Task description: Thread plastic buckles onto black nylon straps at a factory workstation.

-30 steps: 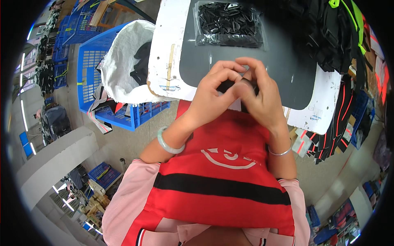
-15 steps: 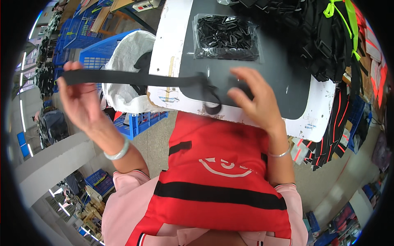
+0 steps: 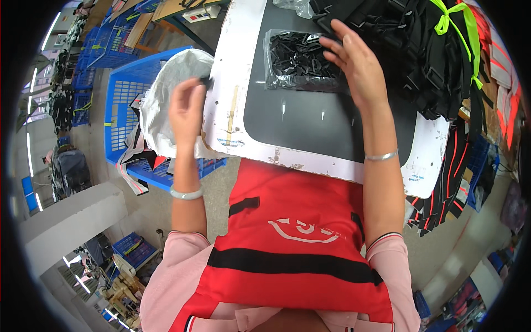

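Left hand (image 3: pixel 186 113) is above the sack (image 3: pixel 156 122), fingers close together; a black piece (image 3: pixel 206 82) shows at their tips, but whether it is gripped cannot be told. Right hand (image 3: pixel 360 69) has fingers spread wide, the clips (image 3: pixel 290 55) lying left of their tips, contact unclear. Black straps (image 3: pixel 423 69) heap just right of these fingers; crate (image 3: pixel 123 94) stands left of the left fingers.

2 hands (image 3: pixel 187 113) (image 3: pixel 364 72): left by white sack (image 3: pixel 157 119), right by bagged black clips (image 3: pixel 296 58)
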Action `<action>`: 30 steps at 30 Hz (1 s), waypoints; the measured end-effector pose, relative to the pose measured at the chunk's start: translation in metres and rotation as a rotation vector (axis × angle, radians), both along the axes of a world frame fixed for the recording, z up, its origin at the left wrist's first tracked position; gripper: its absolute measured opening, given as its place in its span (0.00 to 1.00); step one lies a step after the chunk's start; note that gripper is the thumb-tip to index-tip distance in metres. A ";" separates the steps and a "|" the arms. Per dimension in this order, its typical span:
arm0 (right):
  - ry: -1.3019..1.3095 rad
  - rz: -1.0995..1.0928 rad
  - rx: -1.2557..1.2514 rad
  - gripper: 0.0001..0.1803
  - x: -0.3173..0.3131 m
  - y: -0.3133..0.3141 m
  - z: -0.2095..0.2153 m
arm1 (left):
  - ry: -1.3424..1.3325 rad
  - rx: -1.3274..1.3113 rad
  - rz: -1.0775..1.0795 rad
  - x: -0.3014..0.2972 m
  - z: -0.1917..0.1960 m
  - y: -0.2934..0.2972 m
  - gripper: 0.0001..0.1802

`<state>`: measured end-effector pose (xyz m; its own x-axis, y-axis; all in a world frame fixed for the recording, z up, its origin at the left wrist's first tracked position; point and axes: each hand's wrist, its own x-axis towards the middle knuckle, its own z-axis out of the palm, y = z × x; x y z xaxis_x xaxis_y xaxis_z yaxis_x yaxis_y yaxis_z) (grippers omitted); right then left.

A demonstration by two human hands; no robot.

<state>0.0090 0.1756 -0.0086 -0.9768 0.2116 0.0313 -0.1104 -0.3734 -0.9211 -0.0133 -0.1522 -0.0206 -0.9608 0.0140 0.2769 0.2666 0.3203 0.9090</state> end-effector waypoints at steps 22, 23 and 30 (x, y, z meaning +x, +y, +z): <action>0.518 0.066 -0.533 0.14 0.104 0.031 0.089 | -0.873 0.765 -0.139 0.095 -0.020 0.037 0.08; 0.523 -0.061 -0.576 0.13 0.111 0.047 0.094 | -0.783 0.796 -0.049 0.089 -0.019 0.030 0.08; 0.070 -0.837 0.139 0.21 0.138 0.073 0.066 | -0.542 1.291 -0.012 0.022 -0.001 0.064 0.13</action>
